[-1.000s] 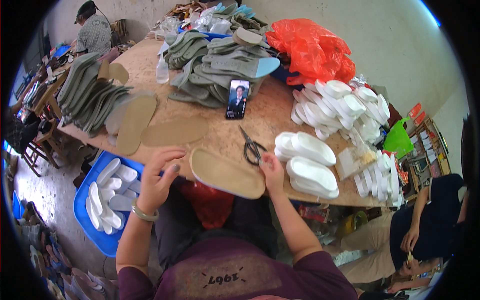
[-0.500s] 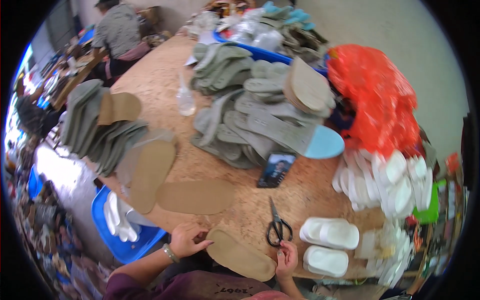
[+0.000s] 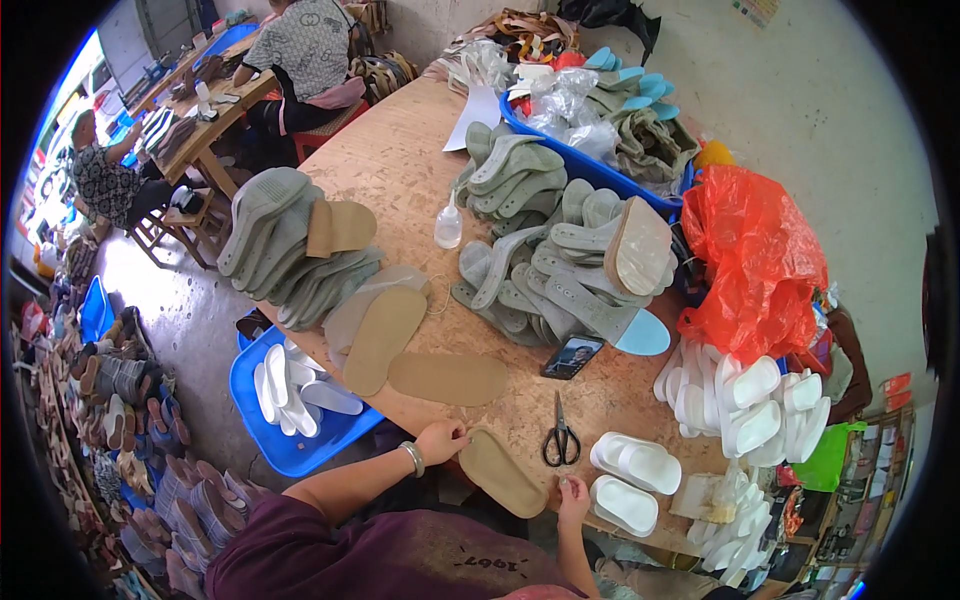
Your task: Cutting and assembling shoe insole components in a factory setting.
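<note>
A tan insole point(image 3: 500, 473) lies slanted at the table's near edge, between my two hands. My left hand point(image 3: 440, 442) is at its upper left end, thumb and fingertips pinched together close to the rim. Just off its lower right end is my right hand point(image 3: 573, 500), fingertips also pinched. What either pinch holds, if anything, is too small to make out. Black-handled scissors point(image 3: 561, 440) lie right of the insole, points away from me. Beyond are two more tan insoles, one lying crosswise point(image 3: 448, 379) and one upright point(image 3: 385, 340).
White soles point(image 3: 637, 462) lie right of the scissors, with piled white soles point(image 3: 745, 405) behind. Grey insoles are stacked left point(image 3: 290, 245) and centre point(image 3: 560, 265), near a phone point(image 3: 573, 357) and squeeze bottle point(image 3: 448, 226). A red bag point(image 3: 755, 260) stands far right; a blue tub point(image 3: 290, 455) sits left below.
The whole view has shifted, so the table sits further right. My left fingers have come together at the insole's end. My right hand is slightly farther from its lower end.
</note>
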`<state>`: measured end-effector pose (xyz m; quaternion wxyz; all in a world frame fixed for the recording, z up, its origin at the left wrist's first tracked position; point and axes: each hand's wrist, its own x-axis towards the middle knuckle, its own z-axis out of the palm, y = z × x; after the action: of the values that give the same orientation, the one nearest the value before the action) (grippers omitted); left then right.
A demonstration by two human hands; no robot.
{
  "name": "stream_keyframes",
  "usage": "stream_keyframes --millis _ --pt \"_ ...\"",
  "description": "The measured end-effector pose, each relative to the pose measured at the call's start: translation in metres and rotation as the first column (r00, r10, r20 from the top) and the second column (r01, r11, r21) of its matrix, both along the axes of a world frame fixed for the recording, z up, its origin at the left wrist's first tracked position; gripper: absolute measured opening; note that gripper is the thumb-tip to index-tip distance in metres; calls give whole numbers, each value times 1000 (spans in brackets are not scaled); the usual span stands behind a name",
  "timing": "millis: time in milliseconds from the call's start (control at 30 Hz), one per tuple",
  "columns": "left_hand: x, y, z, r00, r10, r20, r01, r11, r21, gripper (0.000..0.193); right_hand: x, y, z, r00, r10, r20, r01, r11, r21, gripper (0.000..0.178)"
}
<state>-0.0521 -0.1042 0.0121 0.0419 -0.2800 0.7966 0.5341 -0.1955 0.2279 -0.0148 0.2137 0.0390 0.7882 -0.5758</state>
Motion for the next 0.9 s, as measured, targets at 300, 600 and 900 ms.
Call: stream_keyframes --millis 300,600,900 --pt "11 -29 -29 993 -97 -71 104 988 115 21 35 -38 7 979 -105 174 70 978 196 26" --pt "106 -89 -37 1000 2 -24 9 900 435 24 26 -47 26 931 -209 299 147 965 217 31" --pt "268 -125 -37 922 191 337 -259 950 172 30 23 -37 20 937 -136 321 79 980 183 26"
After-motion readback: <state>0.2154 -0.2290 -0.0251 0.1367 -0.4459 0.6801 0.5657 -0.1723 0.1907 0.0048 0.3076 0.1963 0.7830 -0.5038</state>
